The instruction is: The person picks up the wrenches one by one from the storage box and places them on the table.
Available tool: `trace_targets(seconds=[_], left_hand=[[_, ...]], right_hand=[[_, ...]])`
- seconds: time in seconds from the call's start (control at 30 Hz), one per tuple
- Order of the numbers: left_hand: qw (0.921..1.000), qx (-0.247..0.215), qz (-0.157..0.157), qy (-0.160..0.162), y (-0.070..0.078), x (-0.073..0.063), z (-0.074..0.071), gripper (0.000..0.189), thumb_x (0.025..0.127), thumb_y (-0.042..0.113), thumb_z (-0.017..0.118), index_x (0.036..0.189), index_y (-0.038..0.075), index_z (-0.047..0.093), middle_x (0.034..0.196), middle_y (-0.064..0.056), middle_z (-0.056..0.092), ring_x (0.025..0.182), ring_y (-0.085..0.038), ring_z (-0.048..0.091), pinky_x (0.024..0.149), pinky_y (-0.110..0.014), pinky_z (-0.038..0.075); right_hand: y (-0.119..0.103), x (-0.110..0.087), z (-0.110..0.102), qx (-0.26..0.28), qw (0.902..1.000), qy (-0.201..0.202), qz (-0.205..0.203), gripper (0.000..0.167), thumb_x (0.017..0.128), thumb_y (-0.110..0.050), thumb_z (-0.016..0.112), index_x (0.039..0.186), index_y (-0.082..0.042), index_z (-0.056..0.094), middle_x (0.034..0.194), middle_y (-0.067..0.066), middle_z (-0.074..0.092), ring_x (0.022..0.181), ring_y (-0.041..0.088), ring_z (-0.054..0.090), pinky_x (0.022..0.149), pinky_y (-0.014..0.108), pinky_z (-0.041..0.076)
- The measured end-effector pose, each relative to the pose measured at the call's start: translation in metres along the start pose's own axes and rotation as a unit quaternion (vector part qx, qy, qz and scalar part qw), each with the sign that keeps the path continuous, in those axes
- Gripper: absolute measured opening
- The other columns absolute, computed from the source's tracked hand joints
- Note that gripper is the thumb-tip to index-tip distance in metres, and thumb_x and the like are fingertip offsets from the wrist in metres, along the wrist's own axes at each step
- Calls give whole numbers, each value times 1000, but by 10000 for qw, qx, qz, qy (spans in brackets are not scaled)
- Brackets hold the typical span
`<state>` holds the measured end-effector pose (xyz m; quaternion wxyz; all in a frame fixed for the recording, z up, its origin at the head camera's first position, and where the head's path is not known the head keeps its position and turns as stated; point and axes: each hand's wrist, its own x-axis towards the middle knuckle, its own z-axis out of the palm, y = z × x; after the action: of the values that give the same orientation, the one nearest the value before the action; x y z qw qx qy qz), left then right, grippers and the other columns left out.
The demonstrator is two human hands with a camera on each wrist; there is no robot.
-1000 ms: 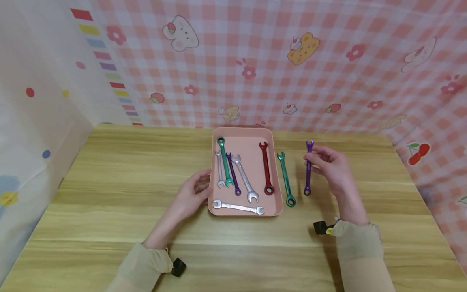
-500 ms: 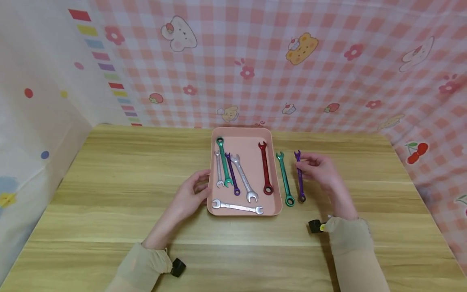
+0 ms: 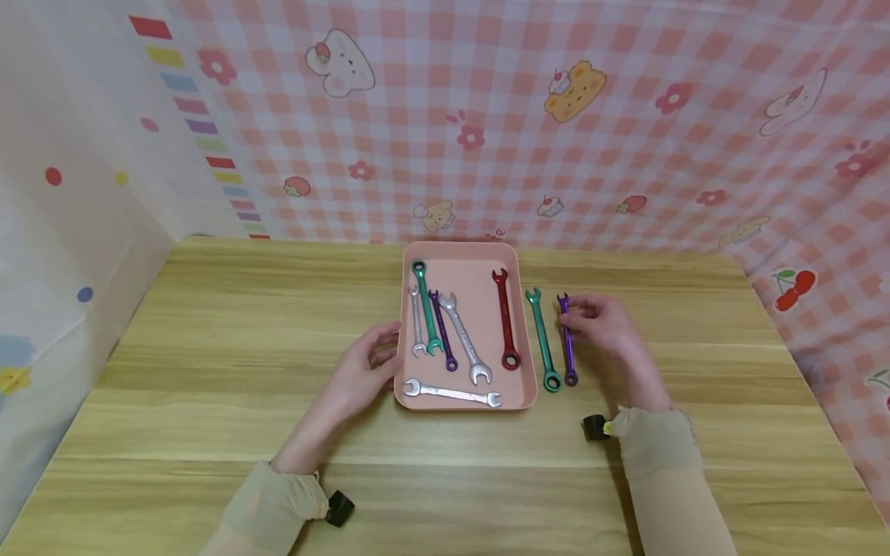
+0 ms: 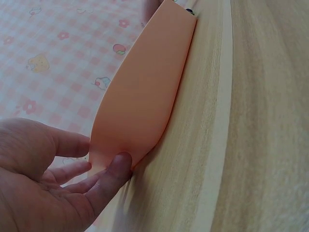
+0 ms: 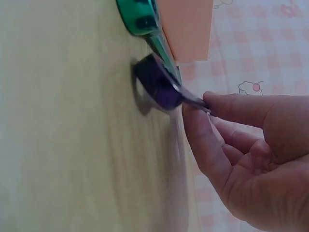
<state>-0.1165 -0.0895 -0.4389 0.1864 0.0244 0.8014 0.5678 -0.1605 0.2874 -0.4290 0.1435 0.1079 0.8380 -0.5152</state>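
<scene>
My right hand pinches a purple wrench between thumb and fingers near its open-jaw end. The ring end hangs close over the table in the right wrist view. Just left of it lies a green wrench, outside the pink tray. My left hand rests fingertips against the tray's left side, the thumb on its outer wall. Inside the tray are a red wrench, another green wrench, a smaller purple wrench and silver wrenches, one lying crosswise at the front.
The wooden table reaches back to a pink checked cloth hanging behind it. A white cloth with coloured dots hangs on the left. Both wrists carry small black devices, one beside the left sleeve.
My right hand has moved left and slightly toward me with the purple wrench, bringing it beside the green wrench outside the tray. The left hand and the tray stay in place.
</scene>
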Motion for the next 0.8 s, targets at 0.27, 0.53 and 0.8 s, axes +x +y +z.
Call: trace_targets(seconds=[0.27,0.53,0.8], left_hand=[[10000,12,-22,-7,0,1,0,54,107,4,54,159,6,40,159,-23,50,142,-43,58,106,-43,62],[10000,5,23,-14,0,2,0,55,107,3,53,160,6,40,160,-24,50,142,-43,57,106,-43,63],[10000,-29,23,-5,-2,1,0,55,106,2,53,160,6,40,160,-24,49,143,-43,57,108,-44,61]], right_hand=[[-8,1,4,-745,9971,-25,154,45,103,-8,63,142,12,54,114,15,70,84,4,64,74,16,62],[-12,0,5,-1286,9915,26,203,42,103,-10,63,139,10,56,116,19,68,88,13,65,73,16,59],[-11,0,9,-1722,9849,158,103,41,103,-12,63,138,9,59,115,22,67,87,16,63,68,18,54]])
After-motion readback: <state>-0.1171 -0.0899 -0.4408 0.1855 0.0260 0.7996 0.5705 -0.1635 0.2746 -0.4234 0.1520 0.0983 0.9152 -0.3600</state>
